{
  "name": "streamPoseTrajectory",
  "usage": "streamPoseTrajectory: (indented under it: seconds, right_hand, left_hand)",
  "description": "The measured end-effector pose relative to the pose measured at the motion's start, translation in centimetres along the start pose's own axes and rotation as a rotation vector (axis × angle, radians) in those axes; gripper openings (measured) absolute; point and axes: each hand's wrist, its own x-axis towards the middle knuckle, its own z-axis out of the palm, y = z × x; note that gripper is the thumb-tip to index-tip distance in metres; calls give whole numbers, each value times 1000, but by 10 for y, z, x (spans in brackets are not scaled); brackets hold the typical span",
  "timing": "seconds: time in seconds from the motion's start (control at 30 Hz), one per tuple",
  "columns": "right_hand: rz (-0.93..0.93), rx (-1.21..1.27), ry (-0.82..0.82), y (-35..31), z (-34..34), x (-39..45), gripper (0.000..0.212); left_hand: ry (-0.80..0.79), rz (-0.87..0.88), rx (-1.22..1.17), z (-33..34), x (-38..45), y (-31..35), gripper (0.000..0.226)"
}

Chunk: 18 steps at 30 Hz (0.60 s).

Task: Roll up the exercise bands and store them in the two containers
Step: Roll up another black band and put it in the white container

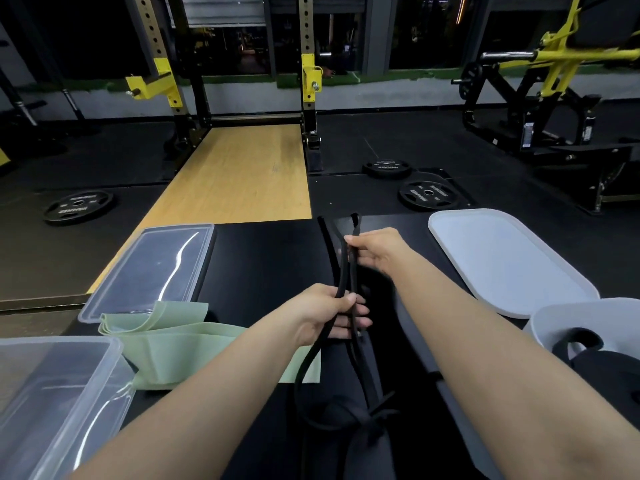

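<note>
1. Head view: the left hand (325,315) has its fingers curled round a black exercise band (346,271), which is stretched over the dark mat (263,265).
2. The right hand (375,251) pinches the same band farther out between thumb and fingertips; both strands run between the two hands.
3. A green band (180,341) lies flat at left, beneath the left forearm.
4. It is partly on a clear lid (152,268), touching the clear container (59,386).
5. At right, a white lid (502,261) lies beside a white container (568,323) holding a dark rolled band (609,372).
6. Weight plates (427,195) lie on the floor beyond.
</note>
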Motion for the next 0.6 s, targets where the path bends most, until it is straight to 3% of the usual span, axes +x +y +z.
streamPoseTrajectory:
  seconds: [0.13, 0.27, 0.37, 0.5, 0.6]
  right_hand:
    - [102, -144, -196, 4, -5, -16, 15]
    - [170, -198, -330, 4, -14, -26, 30]
    - [131, -193, -295, 3, -13, -32, 24]
    - [68, -48, -127, 4, -8, -33, 39]
    - [55, 69, -92, 5, -6, -40, 37]
  left_hand:
    - [64, 15, -75, 4, 0, 7, 22]
    - [92, 21, -176, 12, -2, 15, 21]
    - [66, 13, -156, 13, -6, 11, 18]
    - [9, -3, 3, 9, -20, -1, 12]
    - [-8, 10, 56, 9, -31, -12, 11]
